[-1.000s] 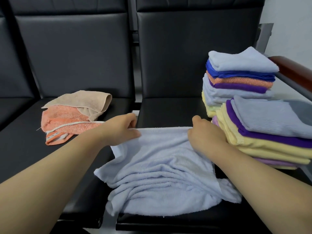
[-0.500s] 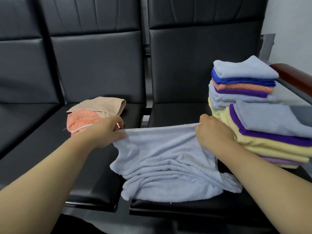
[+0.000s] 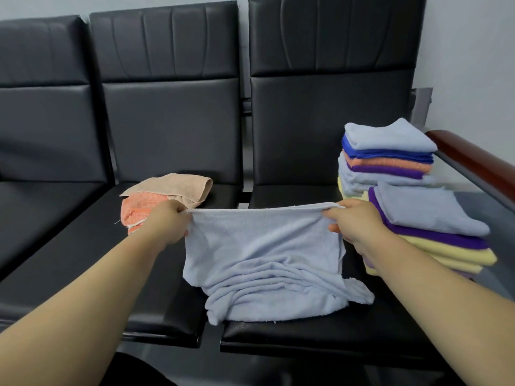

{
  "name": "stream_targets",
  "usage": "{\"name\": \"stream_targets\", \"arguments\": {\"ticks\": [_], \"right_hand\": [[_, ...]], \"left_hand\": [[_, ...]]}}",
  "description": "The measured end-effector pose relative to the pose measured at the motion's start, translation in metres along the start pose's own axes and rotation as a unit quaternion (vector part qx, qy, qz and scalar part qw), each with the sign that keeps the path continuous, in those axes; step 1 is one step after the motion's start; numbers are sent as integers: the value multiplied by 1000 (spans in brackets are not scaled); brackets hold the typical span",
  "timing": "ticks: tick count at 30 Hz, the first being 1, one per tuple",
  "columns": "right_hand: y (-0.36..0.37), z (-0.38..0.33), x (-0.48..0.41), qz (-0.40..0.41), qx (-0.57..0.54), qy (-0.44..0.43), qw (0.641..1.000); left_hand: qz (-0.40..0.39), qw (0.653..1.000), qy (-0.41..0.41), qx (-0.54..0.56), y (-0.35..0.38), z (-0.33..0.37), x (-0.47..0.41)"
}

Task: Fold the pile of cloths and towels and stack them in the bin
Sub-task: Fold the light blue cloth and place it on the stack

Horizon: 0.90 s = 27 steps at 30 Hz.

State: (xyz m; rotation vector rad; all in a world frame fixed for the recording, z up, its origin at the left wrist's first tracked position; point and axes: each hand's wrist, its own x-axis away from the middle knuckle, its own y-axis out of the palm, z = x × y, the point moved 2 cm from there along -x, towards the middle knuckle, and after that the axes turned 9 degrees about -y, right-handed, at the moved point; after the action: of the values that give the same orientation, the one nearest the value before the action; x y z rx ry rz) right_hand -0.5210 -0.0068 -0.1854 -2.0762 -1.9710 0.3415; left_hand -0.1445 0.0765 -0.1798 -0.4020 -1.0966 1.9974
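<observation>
A pale blue towel (image 3: pixel 262 254) hangs stretched between my hands, its lower part crumpled on the black seat (image 3: pixel 306 332). My left hand (image 3: pixel 164 221) pinches the towel's top left corner. My right hand (image 3: pixel 354 221) pinches the top right corner. The top edge is pulled taut and lifted off the seat. Unfolded beige (image 3: pixel 178 185) and orange (image 3: pixel 142 204) towels lie on the left seat behind my left hand. No bin is in view.
Two stacks of folded cloths stand on the right seat: a tall back stack (image 3: pixel 387 157) and a nearer stack (image 3: pixel 434 229) of blue, purple and yellow ones. A brown armrest (image 3: pixel 473 160) runs along the right. Black seat backs (image 3: pixel 172 123) rise behind.
Both hands have raised the towel's top edge and pulled it taut. The towel's lower part has gathered into folds on the seat. The camera has tilted upward.
</observation>
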Motion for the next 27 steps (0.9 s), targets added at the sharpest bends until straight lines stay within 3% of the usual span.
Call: {"name": "stream_targets", "arguments": {"ticks": [3,5,8,13,19,24,27], "right_hand": [[1,-18,-3,-3,-153,75,985],[-1,-38,-14,2,-202,68,977],[-9,-81,-28,22,-228,-7,973],[-34,-157,-35,62,-243,-131,959],[-56,-155,-13,86,-137,-188,969],[-46,-96,5,67,15,-160,985],[-31,-50,14,4,149,-97,984]], "left_hand": [[12,993,-27,114,-13,15,6],[16,982,-19,185,-31,31,2],[53,964,10,261,-68,62,-13],[166,944,108,264,-135,121,1],[164,933,148,285,-142,116,21],[7,940,98,326,-103,70,25],[-24,977,59,205,-71,33,21]]}}
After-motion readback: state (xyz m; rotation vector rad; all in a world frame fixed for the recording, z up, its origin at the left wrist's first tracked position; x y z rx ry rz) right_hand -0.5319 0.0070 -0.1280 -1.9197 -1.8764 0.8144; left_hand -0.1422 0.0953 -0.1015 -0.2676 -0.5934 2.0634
